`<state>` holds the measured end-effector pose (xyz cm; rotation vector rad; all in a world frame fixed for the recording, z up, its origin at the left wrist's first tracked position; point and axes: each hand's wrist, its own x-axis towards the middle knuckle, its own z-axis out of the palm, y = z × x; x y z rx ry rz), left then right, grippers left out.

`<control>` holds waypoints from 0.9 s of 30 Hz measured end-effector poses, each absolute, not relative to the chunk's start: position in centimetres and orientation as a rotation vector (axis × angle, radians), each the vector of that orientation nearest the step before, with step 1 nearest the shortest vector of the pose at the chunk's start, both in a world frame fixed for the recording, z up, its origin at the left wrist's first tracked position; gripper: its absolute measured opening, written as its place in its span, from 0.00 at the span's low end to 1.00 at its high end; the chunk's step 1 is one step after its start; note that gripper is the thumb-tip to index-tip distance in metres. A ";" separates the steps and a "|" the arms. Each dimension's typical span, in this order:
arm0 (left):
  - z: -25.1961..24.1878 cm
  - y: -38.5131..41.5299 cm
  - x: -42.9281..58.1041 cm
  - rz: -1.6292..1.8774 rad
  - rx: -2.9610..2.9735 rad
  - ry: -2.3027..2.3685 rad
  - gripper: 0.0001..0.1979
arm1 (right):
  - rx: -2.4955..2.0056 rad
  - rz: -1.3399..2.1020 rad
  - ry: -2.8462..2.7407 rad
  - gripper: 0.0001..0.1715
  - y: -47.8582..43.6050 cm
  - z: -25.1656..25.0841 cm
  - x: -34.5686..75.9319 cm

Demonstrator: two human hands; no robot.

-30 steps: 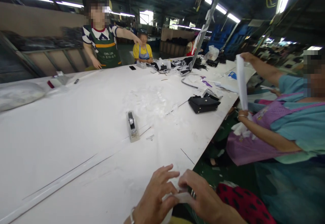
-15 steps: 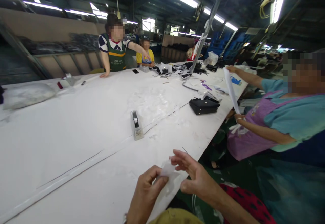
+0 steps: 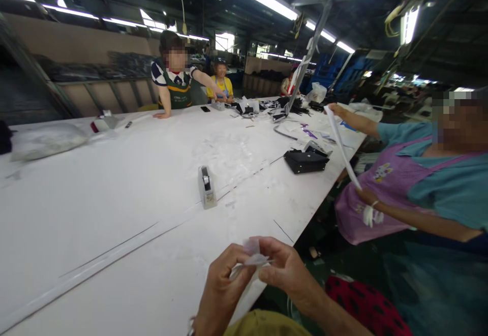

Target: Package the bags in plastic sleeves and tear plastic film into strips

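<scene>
A thin, whitish, translucent sheet (image 3: 255, 260), perhaps plastic or tissue, is held over the near edge of the white table. My left hand (image 3: 226, 280) is closed, pinching the sheet between thumb and fingers. From the other side my right hand (image 3: 284, 267) grips the sheet's right part with bent fingers and thumb. Part of the sheet stands up between the two hands. Beyond them on the table is a grey tape dispenser (image 3: 207, 188), and farther right lies a black handbag (image 3: 306, 160).
At right a co-worker in a purple apron (image 3: 358, 209) holds a long white strip (image 3: 343, 148). Another person in a green apron (image 3: 179, 94) leans on the far side. A stuffed plastic bag (image 3: 49, 140) lies left; black pieces (image 3: 293, 106) are heaped near a slanted metal post (image 3: 305, 74).
My right hand has moved in from being open beside the sheet and closed on it. The sheet is now folded up between both hands. The co-worker at right has lowered the white strip.
</scene>
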<state>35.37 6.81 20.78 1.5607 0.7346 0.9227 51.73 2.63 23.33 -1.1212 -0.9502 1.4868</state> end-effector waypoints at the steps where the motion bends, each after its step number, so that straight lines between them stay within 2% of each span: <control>1: 20.7 6.8 35.3 0.938 1.609 0.723 0.05 | -1.140 1.462 -0.960 0.31 2.5 23.3 51.8; 4: 20.5 6.7 35.3 0.979 1.744 0.670 0.04 | -1.250 1.352 -1.015 0.38 2.4 22.9 52.1; 6: 20.5 6.7 35.5 0.984 1.811 0.654 0.06 | -1.357 1.284 -1.077 0.37 2.4 22.9 52.5; 13: 20.6 6.7 36.1 0.922 1.985 0.657 0.09 | -1.456 1.396 -1.087 0.17 3.3 24.9 53.1; 17: 21.5 6.7 35.9 0.801 1.857 0.759 0.07 | -1.445 1.372 -1.031 0.12 3.4 25.2 52.9; 27: 20.4 7.2 35.6 0.629 1.266 0.809 0.09 | -1.342 1.447 -0.921 0.18 2.6 24.4 52.6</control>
